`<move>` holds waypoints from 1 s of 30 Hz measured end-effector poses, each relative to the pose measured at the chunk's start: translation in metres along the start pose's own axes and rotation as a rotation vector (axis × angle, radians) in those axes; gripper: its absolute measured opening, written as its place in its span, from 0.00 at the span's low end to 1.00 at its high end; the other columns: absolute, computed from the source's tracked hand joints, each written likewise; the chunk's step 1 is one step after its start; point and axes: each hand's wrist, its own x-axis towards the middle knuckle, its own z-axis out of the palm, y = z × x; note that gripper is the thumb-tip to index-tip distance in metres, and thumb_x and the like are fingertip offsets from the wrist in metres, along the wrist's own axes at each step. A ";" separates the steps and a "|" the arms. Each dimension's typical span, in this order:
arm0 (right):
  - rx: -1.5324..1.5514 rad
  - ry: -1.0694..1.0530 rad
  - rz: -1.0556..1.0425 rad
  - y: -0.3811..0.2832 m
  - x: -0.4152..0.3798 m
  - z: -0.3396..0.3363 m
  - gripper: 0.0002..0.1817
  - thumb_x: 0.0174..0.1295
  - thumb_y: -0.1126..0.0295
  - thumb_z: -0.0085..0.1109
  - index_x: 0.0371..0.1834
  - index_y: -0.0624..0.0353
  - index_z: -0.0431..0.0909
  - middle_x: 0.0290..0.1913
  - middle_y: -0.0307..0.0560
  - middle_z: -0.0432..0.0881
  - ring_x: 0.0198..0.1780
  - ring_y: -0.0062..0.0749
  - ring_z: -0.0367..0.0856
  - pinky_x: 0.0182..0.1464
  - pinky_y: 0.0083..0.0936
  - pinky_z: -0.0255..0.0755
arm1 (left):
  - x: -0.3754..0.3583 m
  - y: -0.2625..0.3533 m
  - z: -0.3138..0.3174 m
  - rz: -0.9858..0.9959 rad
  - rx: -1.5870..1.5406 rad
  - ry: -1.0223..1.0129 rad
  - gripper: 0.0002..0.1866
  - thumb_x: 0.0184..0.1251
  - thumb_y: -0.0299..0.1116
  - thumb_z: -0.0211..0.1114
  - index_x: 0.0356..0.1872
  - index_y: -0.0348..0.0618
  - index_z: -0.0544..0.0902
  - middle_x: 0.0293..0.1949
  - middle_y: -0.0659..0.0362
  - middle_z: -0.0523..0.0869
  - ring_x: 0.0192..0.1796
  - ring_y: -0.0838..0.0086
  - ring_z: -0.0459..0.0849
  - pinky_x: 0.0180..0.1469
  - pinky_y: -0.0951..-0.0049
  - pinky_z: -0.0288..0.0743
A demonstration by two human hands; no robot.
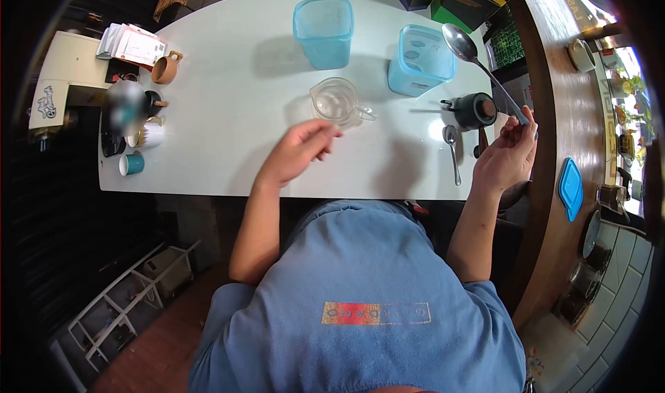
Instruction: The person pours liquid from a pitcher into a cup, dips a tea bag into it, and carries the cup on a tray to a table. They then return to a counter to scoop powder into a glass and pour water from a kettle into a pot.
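Note:
Raised over the table's right edge, my right hand (509,154) is closed around the handle end of a large metal spoon (460,43). The spoon's bowl points up and away, near the right blue plastic container (414,78). My left hand (299,152) hovers in front of a clear glass measuring jug (334,101), its fingers loosely bent and nothing visible in them. Behind the jug stands another light blue container (324,47). A small dark teapot (474,111) and a teaspoon (453,154) are left of my right hand.
Along the white table's (208,102) left side are a brown cup (165,69), a teal cup (131,164), a white mug (147,134) and papers (137,45). Dark boxes (463,4) stand at the back right. A blue lid (571,189) lies on the wooden counter (554,116).

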 end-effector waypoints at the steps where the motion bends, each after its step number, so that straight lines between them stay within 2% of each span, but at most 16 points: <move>1: -0.008 0.008 -0.007 -0.001 0.000 0.000 0.15 0.73 0.66 0.45 0.46 0.68 0.76 0.40 0.44 0.80 0.35 0.17 0.73 0.39 0.15 0.64 | 0.002 -0.002 0.009 0.003 0.004 0.003 0.16 0.73 0.40 0.55 0.48 0.39 0.79 0.29 0.65 0.78 0.30 0.84 0.73 0.34 0.82 0.66; 3: -0.016 -0.018 -0.032 -0.001 0.001 -0.002 0.15 0.73 0.66 0.44 0.47 0.68 0.76 0.41 0.44 0.80 0.35 0.17 0.73 0.39 0.14 0.64 | 0.008 -0.005 0.031 -0.102 0.020 -0.094 0.26 0.74 0.42 0.53 0.66 0.39 0.65 0.35 0.60 0.81 0.32 0.82 0.76 0.36 0.81 0.68; 4: -0.030 -0.041 -0.058 0.000 0.001 -0.003 0.16 0.73 0.66 0.44 0.48 0.69 0.76 0.43 0.45 0.80 0.36 0.17 0.72 0.39 0.14 0.64 | 0.013 -0.008 0.038 -0.100 0.026 -0.096 0.26 0.74 0.42 0.53 0.66 0.39 0.65 0.35 0.60 0.81 0.32 0.82 0.76 0.36 0.81 0.68; 6: -0.045 -0.036 -0.071 -0.003 0.001 -0.003 0.16 0.73 0.66 0.44 0.48 0.69 0.76 0.41 0.43 0.80 0.36 0.16 0.72 0.40 0.14 0.64 | 0.024 -0.016 0.048 -0.112 -0.055 -0.130 0.36 0.75 0.45 0.51 0.74 0.45 0.44 0.43 0.54 0.81 0.35 0.78 0.79 0.37 0.79 0.70; 7: -0.062 -0.039 -0.083 -0.004 0.000 -0.003 0.16 0.72 0.66 0.44 0.49 0.69 0.77 0.40 0.42 0.81 0.37 0.15 0.73 0.41 0.13 0.65 | 0.027 -0.019 0.054 -0.116 -0.047 -0.141 0.36 0.75 0.45 0.51 0.74 0.45 0.44 0.43 0.54 0.81 0.35 0.78 0.79 0.37 0.79 0.70; 9: -0.110 -0.055 -0.097 -0.005 0.001 -0.009 0.16 0.72 0.66 0.45 0.49 0.69 0.77 0.37 0.40 0.81 0.38 0.14 0.73 0.42 0.13 0.65 | 0.034 -0.019 0.064 -0.109 -0.198 -0.090 0.42 0.74 0.50 0.51 0.74 0.48 0.35 0.45 0.52 0.81 0.34 0.77 0.79 0.37 0.79 0.71; 11: -0.181 -0.105 -0.099 -0.009 0.001 -0.013 0.16 0.72 0.67 0.45 0.49 0.68 0.78 0.31 0.36 0.80 0.38 0.14 0.75 0.44 0.12 0.67 | 0.038 -0.017 0.073 -0.114 -0.243 -0.070 0.39 0.74 0.50 0.50 0.74 0.50 0.38 0.46 0.51 0.80 0.35 0.75 0.80 0.38 0.77 0.72; 13: -0.204 -0.142 -0.135 -0.010 0.003 -0.014 0.16 0.72 0.67 0.46 0.49 0.68 0.78 0.31 0.36 0.80 0.38 0.14 0.75 0.43 0.12 0.67 | 0.043 -0.019 0.078 -0.122 -0.291 -0.039 0.36 0.75 0.51 0.49 0.74 0.53 0.42 0.48 0.50 0.78 0.35 0.73 0.80 0.38 0.75 0.73; 15: -0.224 -0.204 -0.173 -0.008 0.005 -0.014 0.15 0.72 0.67 0.45 0.49 0.67 0.78 0.33 0.38 0.81 0.37 0.16 0.77 0.43 0.13 0.69 | 0.046 -0.023 0.078 -0.118 -0.374 0.025 0.26 0.75 0.50 0.47 0.68 0.54 0.54 0.52 0.47 0.76 0.40 0.66 0.82 0.42 0.70 0.75; 16: -0.222 -0.202 -0.167 -0.006 0.006 -0.013 0.15 0.72 0.67 0.45 0.49 0.67 0.78 0.33 0.38 0.81 0.37 0.16 0.77 0.43 0.13 0.69 | 0.044 -0.025 0.078 -0.123 -0.371 0.029 0.26 0.75 0.50 0.47 0.68 0.54 0.54 0.52 0.47 0.76 0.40 0.66 0.82 0.42 0.70 0.75; 18: -0.240 -0.213 -0.204 -0.001 0.008 -0.009 0.15 0.72 0.67 0.46 0.48 0.68 0.79 0.35 0.39 0.81 0.38 0.16 0.77 0.43 0.13 0.69 | 0.035 -0.026 0.079 -0.091 -0.355 0.107 0.18 0.76 0.49 0.46 0.57 0.51 0.61 0.52 0.46 0.76 0.42 0.64 0.83 0.44 0.67 0.76; 20: -0.201 -0.227 -0.183 0.005 0.009 -0.006 0.15 0.72 0.68 0.47 0.48 0.67 0.79 0.36 0.39 0.81 0.37 0.15 0.77 0.42 0.12 0.69 | 0.027 -0.030 0.074 -0.098 -0.342 0.153 0.16 0.76 0.48 0.45 0.55 0.51 0.62 0.50 0.46 0.77 0.42 0.64 0.83 0.44 0.68 0.77; 24: -0.260 -0.300 -0.132 0.011 0.016 0.001 0.14 0.71 0.68 0.49 0.48 0.66 0.80 0.32 0.37 0.80 0.36 0.14 0.76 0.39 0.11 0.66 | 0.014 -0.034 0.061 -0.127 -0.326 0.247 0.12 0.78 0.45 0.43 0.48 0.50 0.65 0.46 0.47 0.80 0.42 0.66 0.83 0.44 0.69 0.77; 26: -0.338 -0.334 -0.212 0.015 0.020 0.006 0.14 0.70 0.67 0.51 0.47 0.66 0.81 0.31 0.37 0.81 0.35 0.14 0.76 0.38 0.11 0.66 | 0.008 -0.032 0.058 -0.151 -0.305 0.264 0.12 0.78 0.45 0.43 0.47 0.49 0.66 0.45 0.48 0.81 0.41 0.68 0.83 0.44 0.70 0.77; 30: -0.457 -0.401 -0.190 0.017 0.029 0.018 0.13 0.69 0.67 0.52 0.45 0.64 0.82 0.31 0.39 0.81 0.34 0.15 0.78 0.36 0.12 0.68 | 0.003 -0.034 0.050 -0.167 -0.222 0.266 0.12 0.78 0.43 0.43 0.45 0.48 0.68 0.42 0.50 0.81 0.40 0.70 0.83 0.44 0.72 0.77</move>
